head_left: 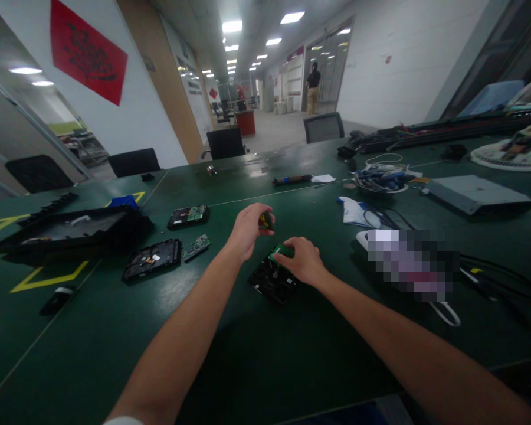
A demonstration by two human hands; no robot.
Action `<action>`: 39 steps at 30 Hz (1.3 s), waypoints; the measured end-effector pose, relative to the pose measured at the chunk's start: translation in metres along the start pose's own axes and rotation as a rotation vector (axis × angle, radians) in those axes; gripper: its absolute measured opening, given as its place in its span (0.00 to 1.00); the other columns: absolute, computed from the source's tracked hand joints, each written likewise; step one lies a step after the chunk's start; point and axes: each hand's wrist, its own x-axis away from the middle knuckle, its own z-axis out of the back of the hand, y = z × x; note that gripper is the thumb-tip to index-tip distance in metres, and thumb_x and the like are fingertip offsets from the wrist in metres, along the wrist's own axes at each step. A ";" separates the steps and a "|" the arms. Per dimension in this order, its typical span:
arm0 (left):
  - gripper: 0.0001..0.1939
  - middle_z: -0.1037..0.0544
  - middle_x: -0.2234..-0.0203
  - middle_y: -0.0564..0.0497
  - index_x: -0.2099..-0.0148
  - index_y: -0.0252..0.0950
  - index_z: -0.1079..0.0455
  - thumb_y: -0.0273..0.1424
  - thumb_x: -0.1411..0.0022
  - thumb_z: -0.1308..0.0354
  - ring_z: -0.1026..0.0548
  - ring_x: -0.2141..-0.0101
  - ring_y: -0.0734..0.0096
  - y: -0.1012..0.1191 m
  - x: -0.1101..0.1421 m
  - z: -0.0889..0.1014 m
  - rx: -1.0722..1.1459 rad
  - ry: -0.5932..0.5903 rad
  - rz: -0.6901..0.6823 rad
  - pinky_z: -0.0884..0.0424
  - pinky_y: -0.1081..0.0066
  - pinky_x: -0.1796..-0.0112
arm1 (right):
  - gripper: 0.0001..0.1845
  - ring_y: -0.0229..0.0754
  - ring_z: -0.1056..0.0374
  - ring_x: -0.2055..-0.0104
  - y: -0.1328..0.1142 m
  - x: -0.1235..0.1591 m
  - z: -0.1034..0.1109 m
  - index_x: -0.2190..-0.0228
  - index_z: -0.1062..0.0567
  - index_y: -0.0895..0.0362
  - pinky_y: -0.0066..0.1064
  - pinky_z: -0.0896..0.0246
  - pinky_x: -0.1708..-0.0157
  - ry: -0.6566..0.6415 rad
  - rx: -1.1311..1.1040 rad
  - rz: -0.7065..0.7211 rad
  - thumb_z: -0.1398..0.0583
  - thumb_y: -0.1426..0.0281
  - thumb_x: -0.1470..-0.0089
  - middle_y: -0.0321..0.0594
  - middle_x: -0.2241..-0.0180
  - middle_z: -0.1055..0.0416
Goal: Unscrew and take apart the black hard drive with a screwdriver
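Observation:
In front of me a black hard drive (pixel 265 284) lies tilted on the green table. My right hand (pixel 308 260) pinches a small green circuit board (pixel 282 254) at the drive's far edge; I cannot tell whether the two are apart. My left hand (pixel 249 229), just above and left, is closed on a screwdriver (pixel 266 222) with a yellow and black handle, its thin shaft pointing down towards the board. Left of it lie a second hard drive (pixel 188 216) with a green board, a third hard drive (pixel 153 260) and a loose circuit board (pixel 197 248).
A large black plastic housing (pixel 75 229) stands at the left. To the right are a blurred-out object (pixel 409 265), cables (pixel 504 271), a flat metal box (pixel 482 193) and a dish of blue items (pixel 383 180). A pen-like tool (pixel 292 180) lies farther back. A person (pixel 312 88) stands far off.

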 end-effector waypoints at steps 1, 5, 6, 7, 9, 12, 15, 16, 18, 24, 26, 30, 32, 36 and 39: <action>0.10 0.23 0.71 0.47 0.63 0.35 0.28 0.36 0.44 0.39 0.24 0.68 0.65 0.000 0.000 -0.001 0.027 -0.005 0.017 0.27 0.70 0.73 | 0.20 0.54 0.29 0.45 0.000 0.000 0.000 0.54 0.21 0.54 0.42 0.39 0.49 0.001 0.002 0.000 0.33 0.54 0.42 0.46 0.51 0.24; 0.09 0.22 0.70 0.46 0.65 0.35 0.30 0.37 0.43 0.40 0.23 0.66 0.63 0.000 0.001 -0.002 0.058 -0.006 0.027 0.25 0.69 0.71 | 0.20 0.55 0.29 0.45 -0.002 0.001 0.002 0.54 0.21 0.54 0.43 0.40 0.49 -0.007 0.006 -0.004 0.33 0.55 0.42 0.47 0.50 0.24; 0.10 0.22 0.70 0.46 0.66 0.35 0.29 0.37 0.43 0.40 0.23 0.66 0.64 -0.001 0.000 -0.002 0.029 0.004 0.002 0.26 0.70 0.72 | 0.20 0.55 0.29 0.45 -0.002 0.001 0.002 0.54 0.21 0.54 0.43 0.40 0.49 -0.011 0.006 -0.005 0.33 0.55 0.42 0.47 0.50 0.24; 0.10 0.23 0.69 0.46 0.67 0.34 0.28 0.37 0.43 0.40 0.25 0.67 0.66 -0.001 0.000 -0.001 -0.010 0.022 -0.030 0.28 0.72 0.74 | 0.20 0.55 0.29 0.45 -0.002 0.001 0.002 0.53 0.21 0.55 0.44 0.40 0.49 -0.014 0.005 -0.006 0.33 0.55 0.41 0.47 0.50 0.24; 0.10 0.25 0.69 0.47 0.69 0.33 0.25 0.36 0.44 0.41 0.27 0.68 0.69 -0.002 0.000 -0.001 -0.082 0.066 -0.087 0.31 0.75 0.76 | 0.21 0.55 0.29 0.45 -0.002 0.001 0.003 0.52 0.22 0.55 0.44 0.40 0.49 -0.015 0.002 -0.002 0.33 0.55 0.41 0.47 0.50 0.24; 0.10 0.25 0.70 0.48 0.67 0.34 0.23 0.37 0.43 0.39 0.27 0.68 0.69 -0.001 0.002 -0.001 -0.077 0.062 -0.086 0.29 0.75 0.75 | 0.21 0.55 0.29 0.45 -0.002 0.001 0.002 0.52 0.22 0.55 0.44 0.39 0.49 -0.011 0.000 0.004 0.33 0.55 0.41 0.47 0.49 0.24; 0.09 0.22 0.69 0.47 0.64 0.34 0.27 0.36 0.42 0.37 0.24 0.67 0.66 0.001 0.003 -0.003 0.023 0.003 -0.026 0.25 0.71 0.72 | 0.21 0.55 0.30 0.44 -0.002 0.001 0.002 0.52 0.22 0.55 0.44 0.39 0.48 -0.011 0.003 -0.002 0.33 0.55 0.41 0.47 0.50 0.24; 0.09 0.21 0.69 0.46 0.64 0.35 0.28 0.36 0.42 0.37 0.23 0.66 0.65 0.002 0.004 -0.003 0.052 -0.007 -0.008 0.24 0.70 0.71 | 0.21 0.56 0.30 0.44 -0.002 0.001 0.002 0.52 0.22 0.55 0.44 0.39 0.48 -0.012 0.003 -0.004 0.33 0.55 0.41 0.47 0.50 0.24; 0.09 0.20 0.68 0.44 0.64 0.35 0.29 0.36 0.41 0.37 0.22 0.65 0.65 0.001 0.003 -0.003 0.078 -0.015 0.008 0.23 0.69 0.69 | 0.21 0.56 0.30 0.44 -0.002 0.001 0.002 0.52 0.22 0.55 0.45 0.39 0.48 -0.013 0.000 -0.005 0.34 0.55 0.41 0.48 0.49 0.25; 0.10 0.23 0.66 0.47 0.65 0.33 0.22 0.36 0.43 0.37 0.26 0.66 0.69 0.000 0.001 0.000 -0.021 -0.006 -0.067 0.28 0.75 0.73 | 0.21 0.56 0.30 0.44 -0.002 0.001 0.002 0.53 0.22 0.55 0.45 0.40 0.48 -0.022 -0.003 -0.003 0.34 0.55 0.41 0.48 0.49 0.25; 0.11 0.23 0.68 0.47 0.64 0.33 0.23 0.36 0.43 0.37 0.26 0.67 0.68 0.002 0.002 0.000 0.011 -0.031 -0.024 0.26 0.73 0.72 | 0.20 0.56 0.30 0.45 -0.002 0.001 0.002 0.53 0.22 0.55 0.44 0.40 0.48 -0.019 0.002 -0.008 0.34 0.55 0.41 0.47 0.49 0.25; 0.09 0.22 0.69 0.46 0.62 0.35 0.28 0.34 0.42 0.37 0.22 0.66 0.64 0.003 0.003 -0.001 0.110 -0.048 0.055 0.24 0.70 0.71 | 0.19 0.55 0.29 0.45 -0.002 0.001 0.002 0.55 0.22 0.54 0.43 0.39 0.49 -0.007 0.008 -0.003 0.33 0.55 0.42 0.47 0.51 0.24; 0.08 0.21 0.70 0.46 0.64 0.35 0.30 0.33 0.43 0.38 0.21 0.65 0.63 0.002 0.002 -0.001 0.122 -0.038 0.060 0.23 0.68 0.69 | 0.19 0.55 0.29 0.45 -0.002 0.001 0.002 0.55 0.21 0.54 0.43 0.39 0.49 -0.001 0.006 0.001 0.33 0.55 0.42 0.47 0.51 0.24; 0.10 0.23 0.69 0.46 0.66 0.34 0.25 0.35 0.44 0.39 0.24 0.66 0.66 0.001 0.001 0.000 0.028 -0.027 -0.031 0.27 0.72 0.72 | 0.20 0.55 0.30 0.45 -0.001 0.000 0.001 0.53 0.22 0.54 0.43 0.40 0.49 -0.015 0.000 0.000 0.33 0.55 0.42 0.47 0.50 0.24; 0.11 0.25 0.69 0.47 0.66 0.33 0.22 0.37 0.44 0.40 0.26 0.67 0.68 0.003 0.002 0.000 -0.014 -0.021 -0.054 0.28 0.74 0.73 | 0.21 0.55 0.30 0.44 0.000 -0.001 0.001 0.53 0.22 0.54 0.43 0.40 0.49 -0.011 0.000 0.002 0.33 0.54 0.42 0.47 0.49 0.24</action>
